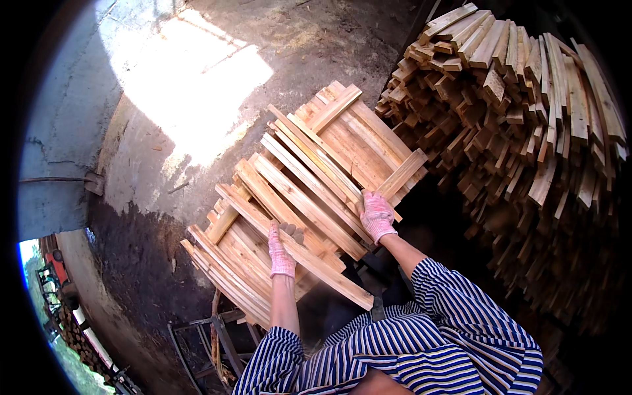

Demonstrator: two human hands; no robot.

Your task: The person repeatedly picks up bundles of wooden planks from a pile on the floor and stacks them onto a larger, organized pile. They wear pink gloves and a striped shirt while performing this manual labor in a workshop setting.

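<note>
My left hand [283, 253], in a pink glove with grey fingertips, is closed round a loose wooden slat [332, 280] that slants down toward my waist. My right hand [377, 217], gloved the same way, has its fingers closed at the near end of a long slat [316, 156]; its fingertips are partly hidden. Several more loose slats [303, 197] lie side by side between the hands. Beyond the right hand is a slatted wooden panel [365, 135] with two cross-pieces. Under and left of my left hand lie more joined boards [240, 253].
A tall stack of cut wooden slats [500, 85] rises at the right. A dark metal frame [227, 342] stands below the boards at the lower left. A grey wall [59, 131] runs along the left, and bright sunlight falls on the floor [197, 85].
</note>
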